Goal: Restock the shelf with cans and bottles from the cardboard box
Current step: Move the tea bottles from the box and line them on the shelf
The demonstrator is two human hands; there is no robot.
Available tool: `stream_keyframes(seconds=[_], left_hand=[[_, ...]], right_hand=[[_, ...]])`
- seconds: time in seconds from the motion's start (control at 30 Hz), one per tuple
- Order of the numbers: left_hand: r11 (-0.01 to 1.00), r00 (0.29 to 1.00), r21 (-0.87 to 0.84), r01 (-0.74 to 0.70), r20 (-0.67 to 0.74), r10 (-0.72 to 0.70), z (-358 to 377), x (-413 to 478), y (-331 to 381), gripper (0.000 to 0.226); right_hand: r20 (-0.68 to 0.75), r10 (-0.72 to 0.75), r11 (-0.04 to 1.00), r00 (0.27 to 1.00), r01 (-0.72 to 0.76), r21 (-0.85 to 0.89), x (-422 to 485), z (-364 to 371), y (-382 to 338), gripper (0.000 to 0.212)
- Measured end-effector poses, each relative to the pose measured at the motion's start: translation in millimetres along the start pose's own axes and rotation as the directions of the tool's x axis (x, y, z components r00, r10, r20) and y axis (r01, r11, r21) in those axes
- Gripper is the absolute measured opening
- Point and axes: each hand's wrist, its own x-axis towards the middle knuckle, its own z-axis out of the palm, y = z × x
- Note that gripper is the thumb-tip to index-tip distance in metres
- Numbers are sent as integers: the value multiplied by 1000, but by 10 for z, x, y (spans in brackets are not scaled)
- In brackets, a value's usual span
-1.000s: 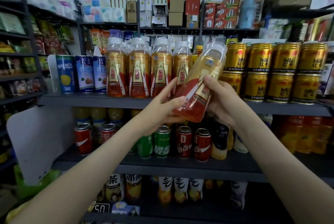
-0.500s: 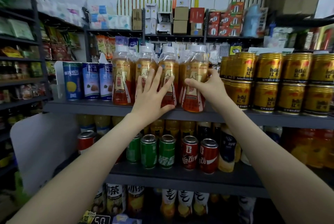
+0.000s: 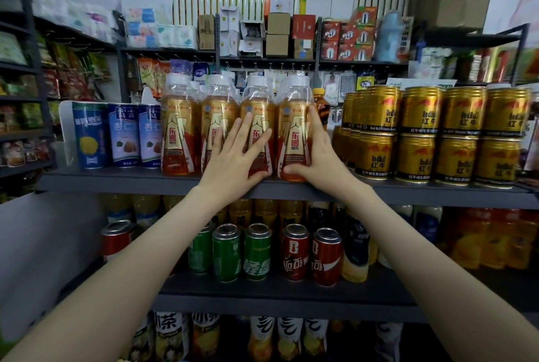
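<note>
Several amber drink bottles with gold-and-red labels stand in a row at the front of the upper dark shelf (image 3: 116,183). My right hand (image 3: 319,154) grips the rightmost bottle (image 3: 294,116), which stands upright on the shelf; the fingers lie along its right side and the thumb crosses its base. My left hand (image 3: 236,154) presses flat with spread, straight fingers against the neighbouring bottles (image 3: 256,116). The cardboard box with the stock is out of view.
Stacked gold cans (image 3: 417,128) stand close to the right of the bottles, blue cans (image 3: 122,134) to the left. The shelf below carries green and red soda cans (image 3: 256,253). More bottles fill the bottom shelf. Other racks stand behind and at the left.
The bottle, held tilted in front of the shelf a second ago, now stands upright in the row. My left hand has gone from its base to pressing the neighbouring bottles.
</note>
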Motion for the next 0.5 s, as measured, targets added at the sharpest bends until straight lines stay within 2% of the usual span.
stream_keyframes(seconds=[0.17, 0.33, 0.43, 0.5], left_hand=[[1000, 1000, -2, 7, -2, -7, 0, -7, 10, 83], [1000, 1000, -5, 15, -7, -15, -39, -28, 57, 80], [998, 995, -34, 48, -84, -51, -80, -138, 98, 67], [988, 973, -112, 105, -191, -125, -89, -335, 124, 54]], right_hand=[[41, -57, 997, 997, 60, -58, -36, 47, 6, 117], [7, -27, 995, 1000, 27, -100, -85, 77, -13, 117], [-109, -56, 968, 992, 27, -249, -230, 149, -26, 104], [-229, -184, 936, 956, 99, -338, -394, 248, -92, 84]])
